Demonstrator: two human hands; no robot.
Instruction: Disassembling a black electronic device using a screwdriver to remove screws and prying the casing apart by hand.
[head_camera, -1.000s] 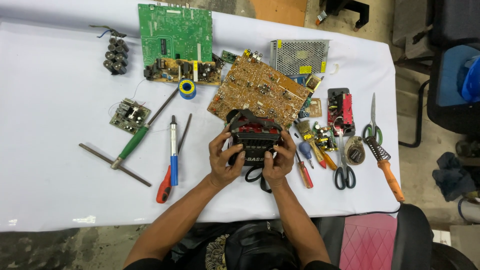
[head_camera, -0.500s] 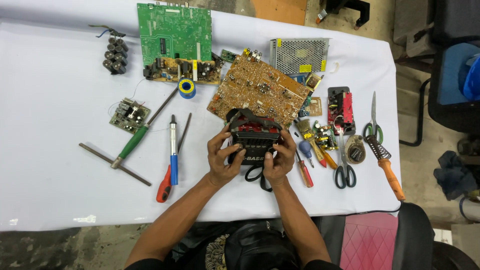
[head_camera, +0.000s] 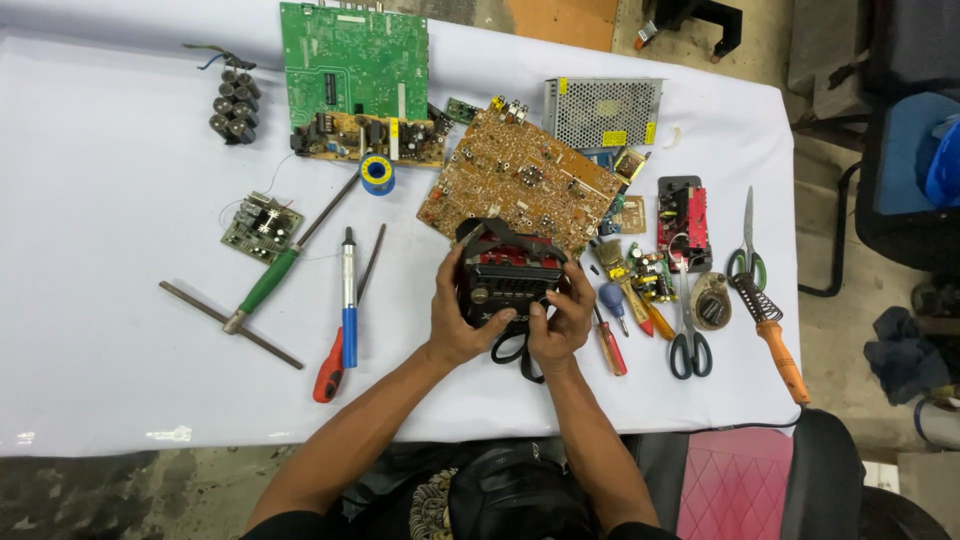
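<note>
Head camera shows us holding a small black-and-red radio (head_camera: 505, 282) over the near middle of the white table (head_camera: 110, 180), just in front of the brown circuit board (head_camera: 520, 185). Compared with a second ago little has shifted: the radio sits in the same spot and our grip looks the same, so we judge the work on it is at a fine, fiddly stage rather than a move. Our left hand (head_camera: 457, 325) has its fingers wrapped round the radio's left side, thumb on the front; our right hand (head_camera: 563, 318) is clamped on the lower right corner, fingertips pressed to the face. The radio's front faces up at us, its handle end pointing away toward the boards, strap end toward us; its long axis runs roughly near-to-far. Screwdrivers (head_camera: 612, 330) and scissors (head_camera: 688, 335) lie just right.
</note>
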